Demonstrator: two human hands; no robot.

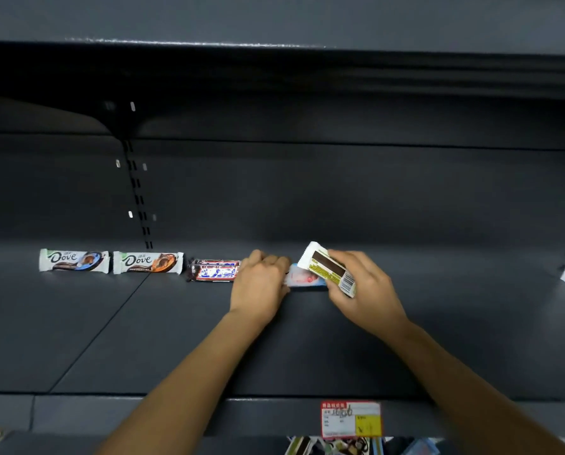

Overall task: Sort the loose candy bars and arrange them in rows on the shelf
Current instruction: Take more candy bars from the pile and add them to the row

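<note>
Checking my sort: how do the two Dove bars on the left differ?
The left Dove bar shows a blue swirl, the right Dove bar an orange one. The left Dove bar ends the row; the right Dove bar has a dark bar beside it. Both lie flat, logo up.

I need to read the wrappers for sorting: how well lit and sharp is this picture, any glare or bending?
Head view: dim, darkest under the upper shelf, whose edge carries a glare streak; both Dove bars read sharply; the pale bar by the left hand is smeared; the white bar in the right hand shows its barcode side; shelf lines bow slightly.
</note>
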